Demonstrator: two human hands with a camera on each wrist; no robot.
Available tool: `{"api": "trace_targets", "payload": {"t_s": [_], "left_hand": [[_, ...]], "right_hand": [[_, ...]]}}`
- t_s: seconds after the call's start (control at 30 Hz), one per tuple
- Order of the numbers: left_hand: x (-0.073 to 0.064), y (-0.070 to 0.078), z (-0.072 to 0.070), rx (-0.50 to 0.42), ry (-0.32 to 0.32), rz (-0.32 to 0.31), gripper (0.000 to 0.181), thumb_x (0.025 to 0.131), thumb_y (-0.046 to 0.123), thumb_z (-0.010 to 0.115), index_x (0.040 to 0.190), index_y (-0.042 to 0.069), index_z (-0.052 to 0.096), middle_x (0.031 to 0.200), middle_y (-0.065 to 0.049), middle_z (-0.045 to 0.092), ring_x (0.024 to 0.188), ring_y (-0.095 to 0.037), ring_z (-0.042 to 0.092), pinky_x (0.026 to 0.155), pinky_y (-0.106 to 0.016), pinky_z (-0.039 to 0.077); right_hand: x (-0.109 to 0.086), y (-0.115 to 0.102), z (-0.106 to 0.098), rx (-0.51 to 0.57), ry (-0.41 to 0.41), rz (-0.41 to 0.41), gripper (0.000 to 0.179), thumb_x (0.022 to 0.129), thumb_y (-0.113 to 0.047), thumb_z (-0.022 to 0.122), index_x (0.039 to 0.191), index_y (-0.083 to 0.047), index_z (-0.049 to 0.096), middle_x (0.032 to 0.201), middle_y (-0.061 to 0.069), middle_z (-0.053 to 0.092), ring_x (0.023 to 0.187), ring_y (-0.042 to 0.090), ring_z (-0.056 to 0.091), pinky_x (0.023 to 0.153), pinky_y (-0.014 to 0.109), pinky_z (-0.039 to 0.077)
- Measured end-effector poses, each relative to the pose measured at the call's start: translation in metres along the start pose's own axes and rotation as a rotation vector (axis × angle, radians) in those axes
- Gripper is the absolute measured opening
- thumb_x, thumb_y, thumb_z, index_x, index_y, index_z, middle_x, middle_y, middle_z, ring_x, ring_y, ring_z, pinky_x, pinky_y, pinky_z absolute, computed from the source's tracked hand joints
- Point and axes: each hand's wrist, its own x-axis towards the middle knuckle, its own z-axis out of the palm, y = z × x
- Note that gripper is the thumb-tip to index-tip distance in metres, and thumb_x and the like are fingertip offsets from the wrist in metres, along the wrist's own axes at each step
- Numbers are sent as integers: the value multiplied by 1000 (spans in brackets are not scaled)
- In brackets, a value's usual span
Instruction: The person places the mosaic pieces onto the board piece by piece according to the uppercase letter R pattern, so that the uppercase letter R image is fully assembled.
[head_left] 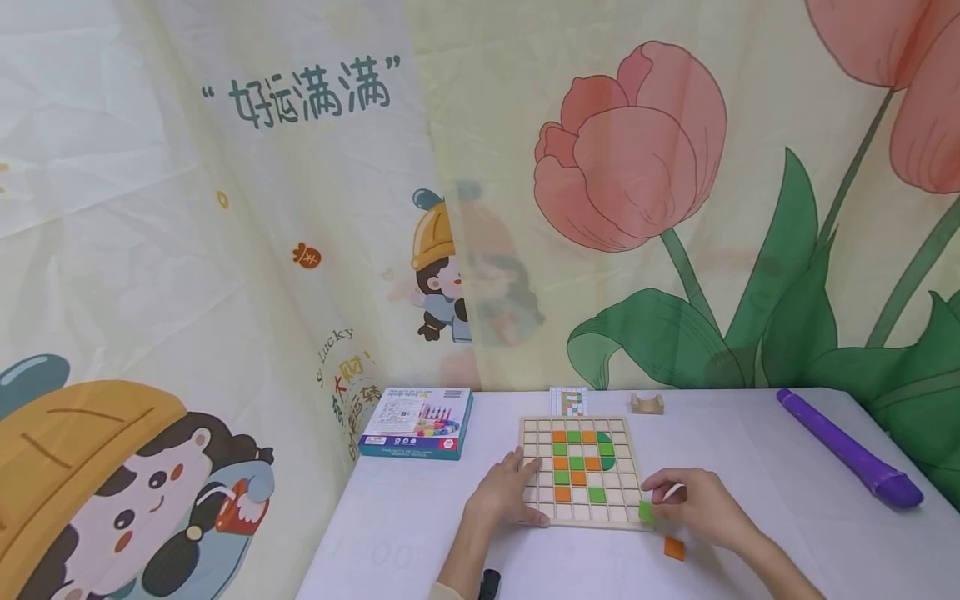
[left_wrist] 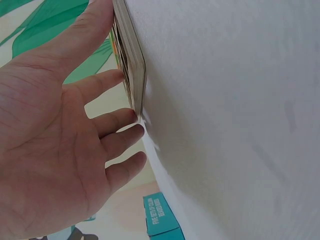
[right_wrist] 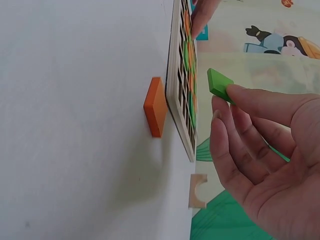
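My right hand [head_left: 693,504] pinches a small green square tile [right_wrist: 219,83] between thumb and fingers, raised near the board's front right corner. The wooden grid board [head_left: 577,525] holds green and orange tiles arranged like a letter P, with rounded green pieces [head_left: 607,462] on its right side. My left hand [head_left: 506,492] touches the board's left side with spread, fairly straight fingers, its thumb along the front edge. On the table just in front of the board's right corner lies a loose orange tile [head_left: 673,547].
Behind the board stand a pattern card [head_left: 568,401] and a small notched wooden holder [head_left: 647,404]. A flat teal-edged box [head_left: 417,423] lies at back left. To the right is a purple stick-like object [head_left: 847,447]. A black object [head_left: 490,583] sits by my left forearm.
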Motion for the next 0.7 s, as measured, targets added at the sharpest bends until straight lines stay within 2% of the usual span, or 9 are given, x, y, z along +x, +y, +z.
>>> {"api": "trace_targets", "payload": {"t_s": [0.5, 0.7], "left_hand": [[-2, 1, -1, 3, -2, 8, 100, 67, 47, 96, 154, 21, 53, 166, -17, 37, 152, -36, 37, 119, -55, 40], [0, 1, -1, 8, -3, 5, 100, 68, 47, 96, 154, 22, 53, 166, -16, 37, 152, -36, 37, 119, -55, 40]], "right_hand": [[25, -19, 34, 106, -41, -33, 25, 80, -3, 87, 102, -9, 77, 84, -2, 66, 73, 18, 63, 61, 24, 57], [39, -22, 52, 101, -41, -58, 24, 80, -3, 87, 100, -11, 78, 84, -4, 66, 73, 17, 62, 64, 23, 57]]}}
